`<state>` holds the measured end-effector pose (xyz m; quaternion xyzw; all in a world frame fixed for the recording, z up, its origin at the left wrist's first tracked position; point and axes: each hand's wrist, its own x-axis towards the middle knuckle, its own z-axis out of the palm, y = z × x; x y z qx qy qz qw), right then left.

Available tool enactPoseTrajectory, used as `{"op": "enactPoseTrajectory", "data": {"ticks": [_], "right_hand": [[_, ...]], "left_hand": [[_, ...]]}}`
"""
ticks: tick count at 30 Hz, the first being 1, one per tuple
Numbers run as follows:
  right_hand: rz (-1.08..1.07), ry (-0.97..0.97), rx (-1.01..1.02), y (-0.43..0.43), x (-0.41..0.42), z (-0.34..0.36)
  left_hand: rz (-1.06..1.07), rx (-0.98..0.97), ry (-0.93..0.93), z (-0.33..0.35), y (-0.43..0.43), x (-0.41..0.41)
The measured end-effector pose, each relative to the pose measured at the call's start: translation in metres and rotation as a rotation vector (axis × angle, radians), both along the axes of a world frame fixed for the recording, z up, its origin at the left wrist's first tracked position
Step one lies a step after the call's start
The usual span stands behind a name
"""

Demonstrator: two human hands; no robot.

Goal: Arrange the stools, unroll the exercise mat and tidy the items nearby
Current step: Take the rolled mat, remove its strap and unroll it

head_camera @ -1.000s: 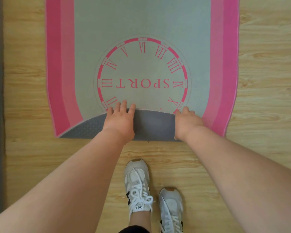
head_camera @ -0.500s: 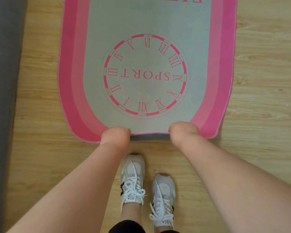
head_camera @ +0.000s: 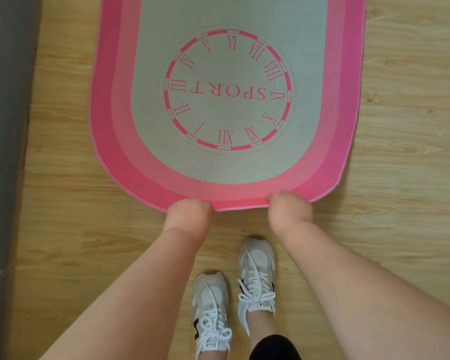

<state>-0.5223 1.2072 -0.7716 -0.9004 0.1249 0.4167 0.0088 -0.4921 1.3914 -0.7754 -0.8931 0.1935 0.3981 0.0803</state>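
- Head view: from my remote seat I see the exercise mat (head_camera: 218, 172) lying flat on the wooden floor (head_camera: 63, 203). It runs out of the top of the frame, and its rounded near end sits just ahead of the person's feet.
- Head view: the mat has a grey middle with two pink bands round the rim. A pink clock dial (head_camera: 229, 89) with Roman numerals is printed on it, and the word SPORT across the dial reads upside down from here.
- Head view: the left hand (head_camera: 187, 213) is at the near hem, left of the middle. I read it as grasping the hem, with the knuckles bent down over the edge and the fingers tucked out of sight.
- Head view: the right hand (head_camera: 289, 210) grasps the same hem further right in the same way. Its knuckles are folded over the pink border and I cannot see its fingertips.
- Head view: a stretch of hem shows between the two hands and lies close to the floor.
- Head view: both bare forearms reach forward from the lower corners of the frame.
- Head view: two white trainers (head_camera: 211, 302) with white laces stand on the floor just behind the hands, clear of the mat. The right one is set ahead of the left.
- Head view: a black garment edge (head_camera: 273, 346) shows at the right leg.
- Head view: a dark grey strip (head_camera: 5, 126) runs down the left side of the frame, apart from the mat. I cannot tell what it is.
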Motion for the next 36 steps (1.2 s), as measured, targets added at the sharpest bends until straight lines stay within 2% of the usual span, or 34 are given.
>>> {"op": "enactPoseTrajectory", "data": {"ticks": [12, 17, 23, 28, 36], "right_hand": [[-0.109, 0.041, 0.025, 0.016, -0.071, -0.013], [-0.119, 0.089, 0.051, 0.012, -0.098, -0.015], [-0.173, 0.18, 0.17, 0.004, -0.091, -0.007], [-0.186, 0.15, 0.137, 0.002, -0.069, 0.02], [-0.13, 0.005, 0.123, 0.002, -0.02, 0.113]], "left_hand": [[-0.026, -0.01, 0.04, -0.007, 0.014, -0.066], [-0.03, 0.019, 0.112, -0.007, 0.011, -0.086], [0.02, 0.067, 0.243, -0.001, 0.011, -0.081], [0.045, 0.089, 0.242, 0.027, -0.006, -0.067], [0.041, 0.009, 0.075, 0.118, -0.033, -0.02]]}}
